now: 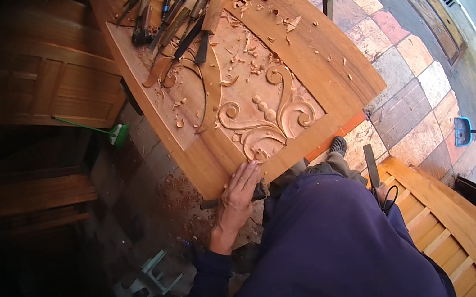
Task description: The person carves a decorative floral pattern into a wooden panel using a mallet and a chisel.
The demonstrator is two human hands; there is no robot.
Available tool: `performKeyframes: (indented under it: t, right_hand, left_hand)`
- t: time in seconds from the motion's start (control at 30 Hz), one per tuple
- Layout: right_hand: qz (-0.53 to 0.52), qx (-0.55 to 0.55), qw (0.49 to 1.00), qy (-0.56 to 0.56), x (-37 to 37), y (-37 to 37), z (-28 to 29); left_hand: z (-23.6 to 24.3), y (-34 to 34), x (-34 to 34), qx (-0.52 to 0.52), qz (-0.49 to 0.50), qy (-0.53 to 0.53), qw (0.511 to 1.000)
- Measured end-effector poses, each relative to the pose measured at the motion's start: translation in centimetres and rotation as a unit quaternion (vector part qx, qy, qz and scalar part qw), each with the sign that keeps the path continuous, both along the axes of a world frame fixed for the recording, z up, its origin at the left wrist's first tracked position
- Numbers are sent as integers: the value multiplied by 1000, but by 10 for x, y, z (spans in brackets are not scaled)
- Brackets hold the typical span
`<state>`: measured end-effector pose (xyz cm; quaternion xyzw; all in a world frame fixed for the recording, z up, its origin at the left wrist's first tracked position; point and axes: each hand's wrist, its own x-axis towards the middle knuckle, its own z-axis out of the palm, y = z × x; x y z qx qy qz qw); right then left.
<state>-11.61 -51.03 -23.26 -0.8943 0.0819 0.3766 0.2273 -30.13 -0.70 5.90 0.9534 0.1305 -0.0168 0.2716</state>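
Observation:
A carved wooden panel (296,44) slants away from me, with scrolls and leaf curls (270,115) cut in relief. My left hand (240,189) rests on its near edge beside the carving, fingers stretched out and together. A dark bar-like piece (209,204) shows by that hand; I cannot tell what it is. Out to the right, away from the panel, my right hand (382,192) is closed round a flat, dark, blade-like tool (371,164) that points up. My sleeve partly hides this hand. Several chisels and gouges (182,22) lie heaped on the panel's far part.
Wood shavings (244,53) litter the panel. Louvred woodwork (441,234) stands at the lower right, and a blue dustpan (463,131) lies on the tiled floor (390,82). To the left are a green broom (118,134), a pale plastic chair (150,281) and panelled wooden doors (45,86).

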Motion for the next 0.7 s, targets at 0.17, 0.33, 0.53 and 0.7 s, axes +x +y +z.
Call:
performKeyframes:
  t: [0.17, 0.33, 0.53, 0.7]
  right_hand:
    - [5, 104, 991, 81, 54, 4, 14]
    - [-13, 113, 991, 74, 117, -48, -36]
    - [70, 35, 991, 107, 162, -42, -9]
    - [10, 29, 998, 48, 169, -72, -26]
  left_hand:
    - [-3, -69, -35, 52, 177, 18, 983]
    - [-1, -100, 30, 28, 309, 22, 950]
    - [-34, -76, 88, 212, 289, -38, 933]
    - [-33, -140, 126, 110, 258, 40, 959]
